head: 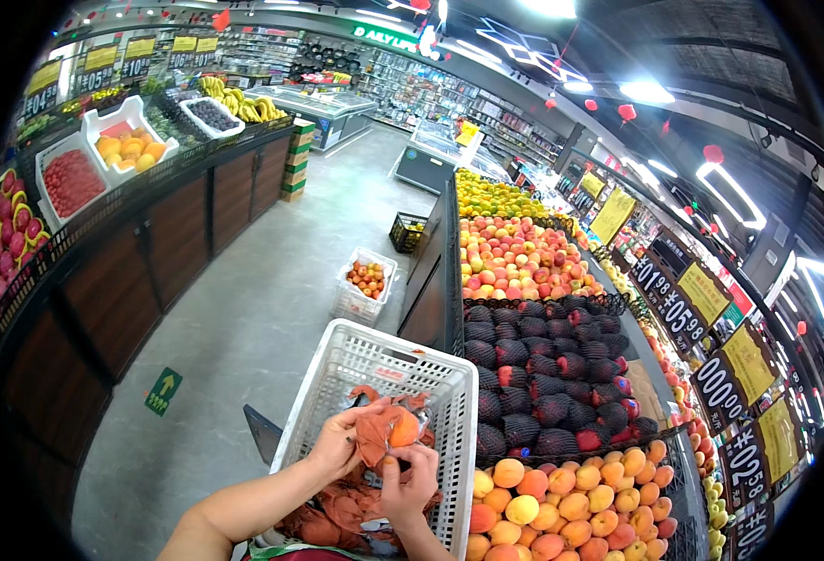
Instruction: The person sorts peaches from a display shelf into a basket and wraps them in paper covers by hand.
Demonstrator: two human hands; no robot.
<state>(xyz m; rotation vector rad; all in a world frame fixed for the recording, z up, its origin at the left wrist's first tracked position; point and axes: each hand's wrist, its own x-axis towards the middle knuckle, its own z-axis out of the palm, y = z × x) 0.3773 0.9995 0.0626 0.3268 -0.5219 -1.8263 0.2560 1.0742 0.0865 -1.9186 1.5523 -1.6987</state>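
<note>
My left hand [339,436] grips a piece of orange fruit [405,428] half covered by a crumpled reddish-brown paper wrapper [372,435]. From below, my right hand [412,477] pinches the lower side of the same bundle with thumb and fingers. Both hands are over a white perforated plastic crate [464,393], directly in front of me. More crumpled paper wrapping [345,508] fills the crate's bottom, and whatever lies under it is hidden. Right beside the crate, a heap of orange-yellow apricots or peaches [573,505] lies on the display stand.
Dark fruit in black foam nets [538,379] and red-yellow peaches or apples [517,256] continue along the stand. On the aisle floor are a white crate of fruit [365,279] and a black crate [406,233]. A wood-panelled counter [173,259] runs along the left.
</note>
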